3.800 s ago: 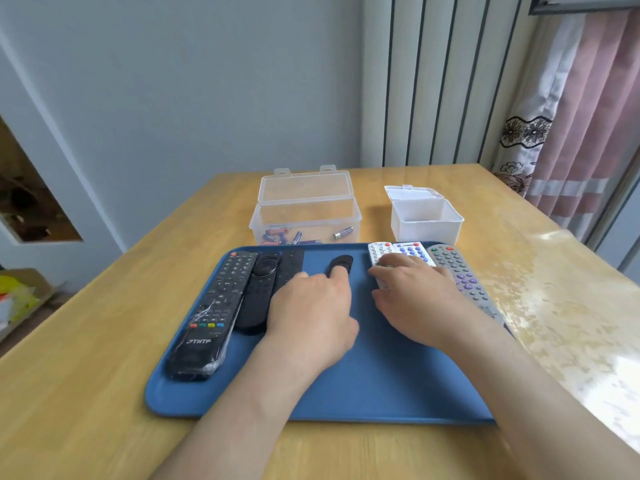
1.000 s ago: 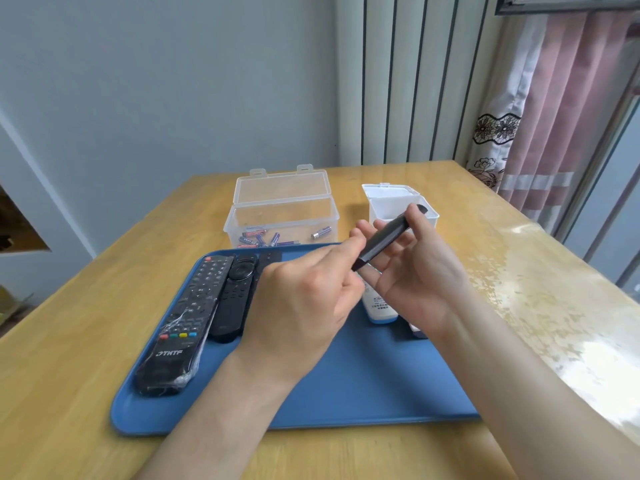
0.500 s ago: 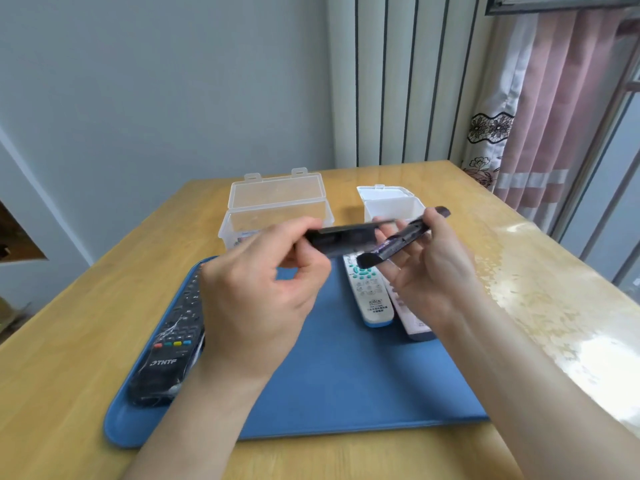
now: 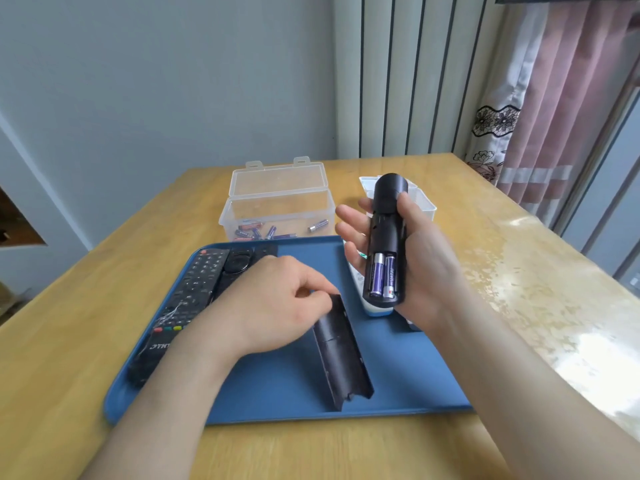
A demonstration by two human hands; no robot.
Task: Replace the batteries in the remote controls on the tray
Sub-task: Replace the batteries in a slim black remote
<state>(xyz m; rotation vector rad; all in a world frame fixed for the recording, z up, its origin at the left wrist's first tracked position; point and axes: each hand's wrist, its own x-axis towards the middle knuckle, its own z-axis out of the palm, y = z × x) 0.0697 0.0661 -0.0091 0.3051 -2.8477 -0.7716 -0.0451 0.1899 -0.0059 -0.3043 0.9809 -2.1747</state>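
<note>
Above the tray's (image 4: 277, 403) right side, the right hand (image 4: 422, 268) holds a slim black remote (image 4: 388, 220) upright, back toward the camera. Its thumb lies along the remote's right edge and its fingers are spread behind it. The compartment at the remote's lower end is uncovered, with two blue batteries (image 4: 382, 275) side by side inside.

The left hand (image 4: 273, 306) is low over the tray's middle, thumb and curled fingers pinching the far end of the long black cover (image 4: 341, 362). The cover runs toward the tray's near edge; whether it rests flat I cannot tell.

Three black remotes (image 4: 194, 289) lie together on the tray's left side, and a white remote (image 4: 375, 310) shows partly beneath the right hand.

Beyond the tray on the table (image 4: 485, 271), an open clear box (image 4: 277, 209) holds loose batteries (image 4: 263, 232). A white box (image 4: 424, 202) stands to its right, partly hidden by the held remote.
</note>
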